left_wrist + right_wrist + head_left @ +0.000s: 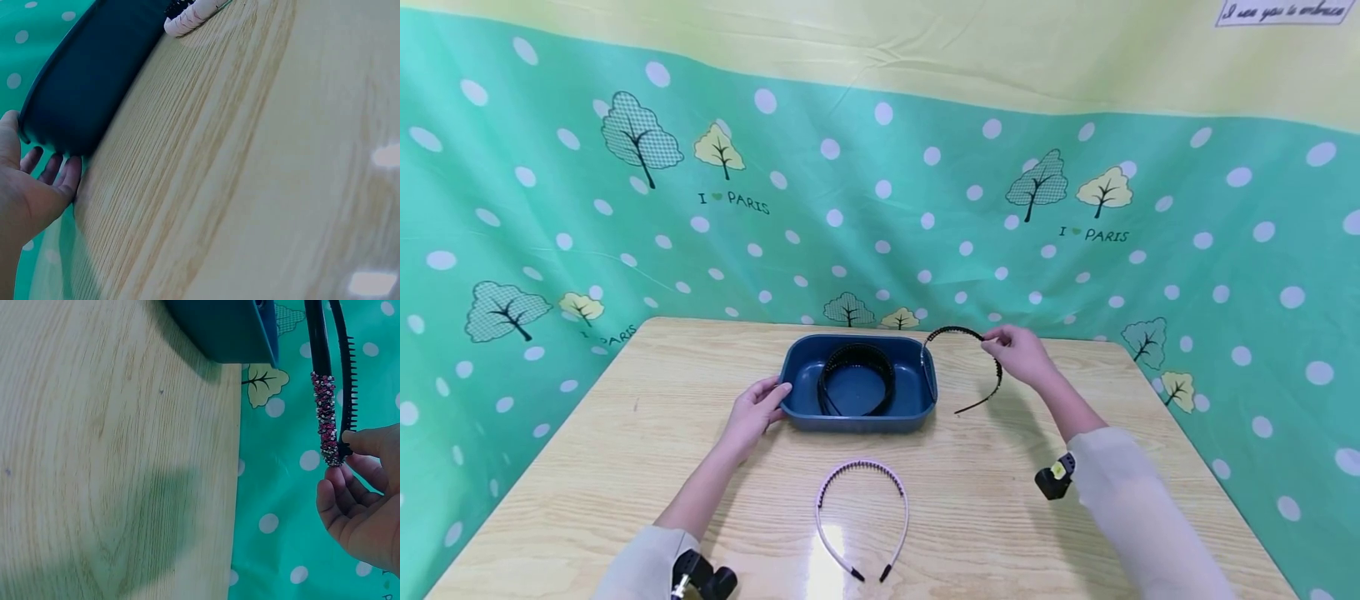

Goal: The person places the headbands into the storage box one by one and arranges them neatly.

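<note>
A dark blue plastic basin (853, 425) stands near the table's back edge. Inside it lie black headbands (859, 352), nested so closely that I cannot count them. My left hand (751, 418) grips the basin's left end, thumb at the rim and fingers against the outer wall. Beyond the basin's right end, my right hand (1021, 354) pinches a black toothed headband (955, 329) between thumb and fingers. The right wrist view shows a pink-and-white beaded section (325, 415) on this headband. A pale lilac headband (861, 462) with dark teeth lies in front of the basin, ends towards me.
The light wooden table (985, 517) reaches back to a green polka-dot cloth (887, 217), which hangs behind it and along both sides. Small black cameras (1054, 479) are strapped to both wrists.
</note>
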Demonstrator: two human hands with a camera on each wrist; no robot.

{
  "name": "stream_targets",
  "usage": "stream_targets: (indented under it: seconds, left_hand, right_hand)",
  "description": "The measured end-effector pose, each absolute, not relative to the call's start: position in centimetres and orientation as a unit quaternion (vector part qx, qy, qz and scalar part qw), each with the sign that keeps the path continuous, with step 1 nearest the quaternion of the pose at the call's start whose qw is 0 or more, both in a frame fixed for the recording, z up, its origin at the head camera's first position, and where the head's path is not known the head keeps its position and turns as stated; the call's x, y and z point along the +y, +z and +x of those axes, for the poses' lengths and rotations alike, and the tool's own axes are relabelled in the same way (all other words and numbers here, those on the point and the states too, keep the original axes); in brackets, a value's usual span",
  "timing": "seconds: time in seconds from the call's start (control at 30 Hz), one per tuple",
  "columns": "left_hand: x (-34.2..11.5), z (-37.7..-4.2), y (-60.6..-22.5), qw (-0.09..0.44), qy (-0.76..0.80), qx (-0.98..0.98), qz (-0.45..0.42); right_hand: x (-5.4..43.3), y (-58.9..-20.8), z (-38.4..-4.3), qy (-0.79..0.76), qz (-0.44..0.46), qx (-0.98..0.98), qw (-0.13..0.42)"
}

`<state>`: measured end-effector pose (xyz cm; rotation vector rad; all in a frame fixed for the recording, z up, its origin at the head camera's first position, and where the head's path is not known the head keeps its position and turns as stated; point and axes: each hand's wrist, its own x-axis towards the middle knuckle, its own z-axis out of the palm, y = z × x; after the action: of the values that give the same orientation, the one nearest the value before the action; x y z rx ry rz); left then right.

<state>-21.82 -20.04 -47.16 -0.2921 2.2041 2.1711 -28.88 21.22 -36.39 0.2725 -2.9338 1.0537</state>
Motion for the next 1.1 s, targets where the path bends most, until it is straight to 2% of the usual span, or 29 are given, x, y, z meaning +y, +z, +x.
stream_targets:
  seconds: [0.37,1.1]
  left_hand:
    - [-20.2,-21.9,-47.3,0.018,0.701,0.707,-0.09]
    - [-20.2,-21.8,-47.2,0.016,0.706,0.703,-0.089]
  right_hand:
    - [20.2,-35.9,-28.8,0.352,0.08,-0.932,0.005]
    - [18.3,-36.8,-29.5,0.388,0.052,-0.918,0.062]
